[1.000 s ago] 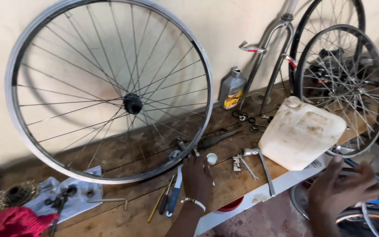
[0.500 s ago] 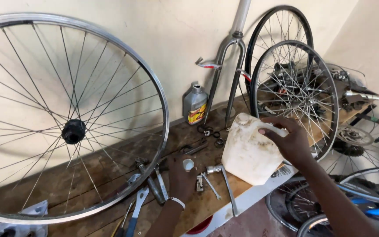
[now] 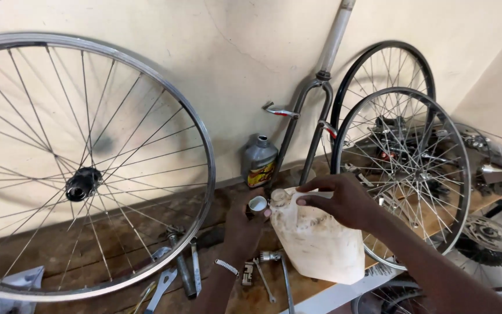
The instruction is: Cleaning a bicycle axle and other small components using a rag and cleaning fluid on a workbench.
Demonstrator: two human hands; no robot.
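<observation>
My right hand (image 3: 347, 200) is gripping the top handle of the dirty white jerrycan (image 3: 318, 241), fingers (image 3: 315, 187) wrapped over it. My left hand (image 3: 244, 228) is holding the small white cap (image 3: 257, 203) right beside its neck. Jerrycan is standing on the wooden surface (image 3: 117, 244), grey oil bottle (image 3: 259, 161) behind, big spoked wheel (image 3: 82, 168) leaning on the wall.

A bicycle repair workshop, seen at its workbench.

A large silver spoked wheel (image 3: 82, 174) leans on the cream plaster wall (image 3: 233, 52) beside a grey steel bicycle fork (image 3: 312, 110), two smaller black-rimmed wheels (image 3: 405, 168) and a grey oil bottle with a yellow label (image 3: 259, 161). The worn brown wooden bench (image 3: 129, 232) carries metal spanners (image 3: 175, 273), and greasy sprockets and hub parts (image 3: 483, 232) lie at its right end.
</observation>
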